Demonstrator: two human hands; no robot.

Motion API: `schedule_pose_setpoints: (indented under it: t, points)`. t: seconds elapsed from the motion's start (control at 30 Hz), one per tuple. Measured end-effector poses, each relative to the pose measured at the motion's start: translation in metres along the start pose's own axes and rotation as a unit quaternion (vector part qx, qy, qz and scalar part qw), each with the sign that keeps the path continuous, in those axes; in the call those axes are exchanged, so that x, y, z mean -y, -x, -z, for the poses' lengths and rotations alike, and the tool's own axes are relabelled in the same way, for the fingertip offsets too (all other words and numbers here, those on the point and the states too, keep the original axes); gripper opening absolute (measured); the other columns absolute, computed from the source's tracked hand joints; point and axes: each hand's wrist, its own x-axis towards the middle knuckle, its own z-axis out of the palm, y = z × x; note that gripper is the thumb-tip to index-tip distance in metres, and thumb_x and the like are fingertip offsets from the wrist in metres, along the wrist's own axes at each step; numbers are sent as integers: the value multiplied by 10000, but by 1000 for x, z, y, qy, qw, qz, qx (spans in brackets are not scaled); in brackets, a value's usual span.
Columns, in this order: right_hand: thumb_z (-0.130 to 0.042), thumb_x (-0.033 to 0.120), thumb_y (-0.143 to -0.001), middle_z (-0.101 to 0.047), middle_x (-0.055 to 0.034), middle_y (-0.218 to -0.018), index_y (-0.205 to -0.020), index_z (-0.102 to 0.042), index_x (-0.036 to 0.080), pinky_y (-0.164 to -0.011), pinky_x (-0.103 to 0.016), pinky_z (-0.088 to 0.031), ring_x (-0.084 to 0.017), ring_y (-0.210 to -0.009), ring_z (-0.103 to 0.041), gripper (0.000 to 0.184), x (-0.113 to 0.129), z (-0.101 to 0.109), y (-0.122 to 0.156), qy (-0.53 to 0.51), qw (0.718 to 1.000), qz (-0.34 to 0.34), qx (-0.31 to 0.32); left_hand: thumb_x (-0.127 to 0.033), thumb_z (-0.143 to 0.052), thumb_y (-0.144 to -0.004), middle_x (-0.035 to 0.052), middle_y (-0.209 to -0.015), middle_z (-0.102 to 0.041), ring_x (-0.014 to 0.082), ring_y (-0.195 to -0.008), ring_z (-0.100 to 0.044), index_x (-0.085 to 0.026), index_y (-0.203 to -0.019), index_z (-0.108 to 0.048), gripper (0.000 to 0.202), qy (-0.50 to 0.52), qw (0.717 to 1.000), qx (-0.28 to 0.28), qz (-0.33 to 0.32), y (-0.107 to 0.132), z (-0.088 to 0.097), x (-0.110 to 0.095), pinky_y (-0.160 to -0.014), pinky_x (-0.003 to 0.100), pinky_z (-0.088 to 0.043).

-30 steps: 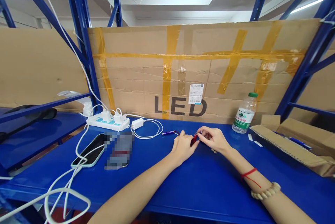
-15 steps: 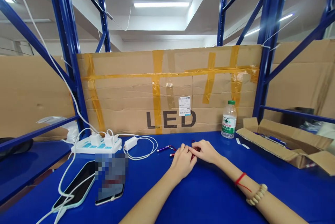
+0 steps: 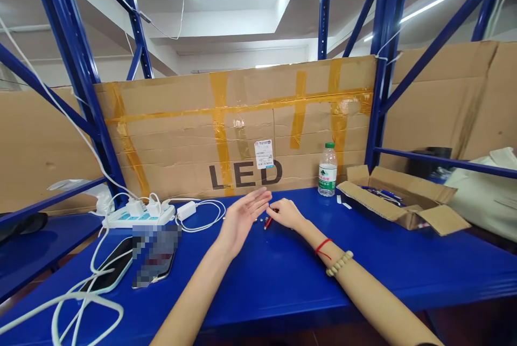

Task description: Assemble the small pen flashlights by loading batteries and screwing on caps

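My left hand (image 3: 244, 219) is raised above the blue table with its fingers stretched out and its palm turned to the right. It appears to hold nothing. Just right of its fingertips, my right hand (image 3: 286, 213) is closed, fingers curled, at the end of a slim red metal tube (image 3: 268, 222). The tube tilts down toward the table from those fingertips, and its upper part is hidden by the fingers. Tiny silvery pieces (image 3: 260, 220) lie between the two hands, too small to name.
At left are a white power strip (image 3: 139, 218), a coiled white cable with adapter (image 3: 187, 210), and two phones, one black-screened (image 3: 115, 268). A water bottle (image 3: 327, 173) stands behind my right hand. An open carton (image 3: 404, 216) of pens lies right. Taped cardboard (image 3: 181, 146) walls the back.
My hands were together over the red tube; the left has opened and drawn away leftward. The purple tube seen before is no longer visible. The view has swung right.
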Motion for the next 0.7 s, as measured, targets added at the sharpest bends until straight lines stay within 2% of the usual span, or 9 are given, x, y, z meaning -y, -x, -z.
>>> schedule_pose_setpoints:
  t: [0.03,0.1,0.23,0.33,0.47,0.6,0.7]
  points:
    - [-357,309,-847,-642,-44,-599,-535,-595,175,-496,-238,-211,-113,-545,-522,414,0,1,1,-3,1000,2,4,-250,-396,-766,138,-1165,-548,234,-1132,-472,-68,-1096,-556,409,107,994,24,8,15,-7,-6,-994,360,-340]
    - [-358,319,-846,-649,-52,-629,-533,-587,172,-500,-239,-215,-117,-565,-526,414,0,1,1,-2,1000,-8,0,-206,-358,-780,133,-1227,-504,221,-1193,-411,-49,-1141,-527,428,243,969,41,14,48,-19,-14,-1037,331,-292]
    - [-325,355,-853,-613,-42,-576,-513,-550,174,-485,-241,-201,-113,-529,-495,446,-2,-1,3,-18,999,-29,3,-213,-294,-807,126,-1277,-459,217,-1249,-323,-46,-1207,-480,472,362,929,72,-9,110,-36,-13,-1068,328,-239]
    - [-325,369,-844,-562,-29,-522,-475,-496,173,-478,-242,-188,-109,-506,-459,451,-5,-4,5,-24,999,-28,-2,-241,-246,-827,119,-1302,-431,206,-1268,-282,-55,-1247,-446,501,394,915,91,-14,144,-45,-10,-1081,331,-201]
    - [-320,393,-835,-511,-17,-489,-457,-447,174,-475,-243,-181,-109,-500,-427,455,-10,-6,7,-34,999,-38,-6,-258,-203,-838,99,-1324,-405,187,-1272,-275,-66,-1250,-450,517,409,907,101,-10,174,-49,-13,-1082,307,-185]
    - [-319,398,-828,-501,-16,-488,-459,-440,176,-479,-237,-192,-109,-501,-417,447,-11,-6,9,-38,998,-45,-2,-277,-206,-840,95,-1310,-426,190,-1268,-291,-85,-1246,-459,515,401,914,66,1,192,-50,-18,-1079,323,-195]
    - [-318,397,-826,-517,-22,-506,-468,-457,176,-483,-236,-198,-112,-512,-429,444,-10,-5,9,-39,998,-42,-2,-282,-255,-834,103,-1244,-498,231,-1224,-368,-109,-1198,-515,480,357,934,16,-7,204,-50,-17,-1049,366,-270]
